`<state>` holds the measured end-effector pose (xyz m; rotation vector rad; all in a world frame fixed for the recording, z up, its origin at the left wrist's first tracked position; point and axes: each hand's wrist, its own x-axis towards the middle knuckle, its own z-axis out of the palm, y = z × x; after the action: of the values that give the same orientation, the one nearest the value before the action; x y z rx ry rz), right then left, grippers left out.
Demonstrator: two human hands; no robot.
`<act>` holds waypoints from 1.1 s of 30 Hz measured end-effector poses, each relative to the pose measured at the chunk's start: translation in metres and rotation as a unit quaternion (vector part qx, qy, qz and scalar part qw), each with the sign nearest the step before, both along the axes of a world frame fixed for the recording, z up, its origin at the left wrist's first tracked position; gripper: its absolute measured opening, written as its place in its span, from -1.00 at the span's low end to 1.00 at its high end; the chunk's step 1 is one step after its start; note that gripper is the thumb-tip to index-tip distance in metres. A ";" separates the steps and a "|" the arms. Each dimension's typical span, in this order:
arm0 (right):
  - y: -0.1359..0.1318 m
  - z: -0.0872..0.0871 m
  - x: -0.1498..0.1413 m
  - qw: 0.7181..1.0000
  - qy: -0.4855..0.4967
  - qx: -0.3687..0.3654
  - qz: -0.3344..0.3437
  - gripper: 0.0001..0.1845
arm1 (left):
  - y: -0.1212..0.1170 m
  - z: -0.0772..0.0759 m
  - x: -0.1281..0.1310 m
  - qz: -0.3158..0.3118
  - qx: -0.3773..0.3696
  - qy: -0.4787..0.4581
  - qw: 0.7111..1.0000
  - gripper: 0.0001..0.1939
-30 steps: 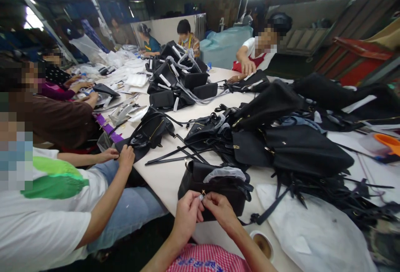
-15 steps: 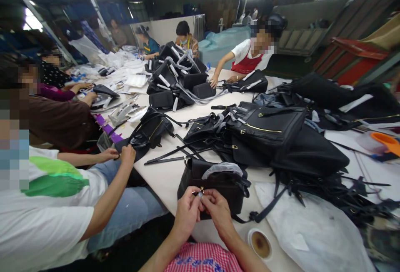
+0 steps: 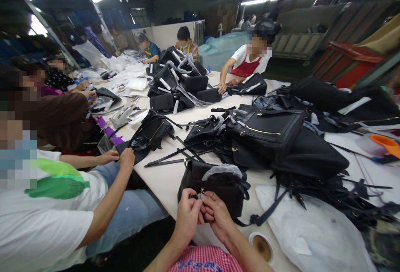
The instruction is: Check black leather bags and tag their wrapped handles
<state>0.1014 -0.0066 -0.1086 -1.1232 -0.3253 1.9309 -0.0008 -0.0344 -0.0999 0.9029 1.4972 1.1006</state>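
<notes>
1. I'm seeing the black bag [image 3: 222, 186] standing on the table [image 3: 162, 176], just beyond the left hand [image 3: 187, 215] and right hand [image 3: 218, 213], long axis running crosswise, neither lying nearer.
2. Both hands are working together, fingertips pinching a pale scrap [image 3: 199, 196] beside the gold clasp [image 3: 202, 190].
3. I'm counting one bag here, one clasp, one scrap.

**One Pair, Many Singles, Uncountable Heaps**

Two bare hands: one left hand [image 3: 187, 211], one right hand [image 3: 219, 213]. One boxy black leather-look bag [image 3: 228, 197] before them and one small pale translucent piece [image 3: 199, 196] at their fingertips. One round white cup [image 3: 271, 252]. One crumpled whitish plastic sheet [image 3: 325, 230]. Across the table, one person in a red apron [image 3: 251, 68]. One heap of black bags with white strips [image 3: 193, 82], too tangled to count.
</notes>
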 end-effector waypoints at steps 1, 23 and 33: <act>0.000 -0.001 0.000 1.000 0.006 -0.004 0.000 -0.47 | 0.000 0.000 0.000 0.005 0.000 -0.004 1.000 -0.74; 0.006 -0.004 -0.002 0.999 0.030 -0.022 -0.012 -0.47 | 0.002 -0.005 -0.005 0.019 0.039 0.027 0.999 -0.77; 0.002 0.005 0.002 0.999 -0.029 0.040 0.005 -0.55 | 0.003 -0.001 -0.016 -0.028 0.098 0.111 0.989 -0.80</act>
<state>0.1032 -0.0045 -0.1036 -1.1279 -0.4370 1.8795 -0.0163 -0.0309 -0.1006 1.2300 1.5524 1.1492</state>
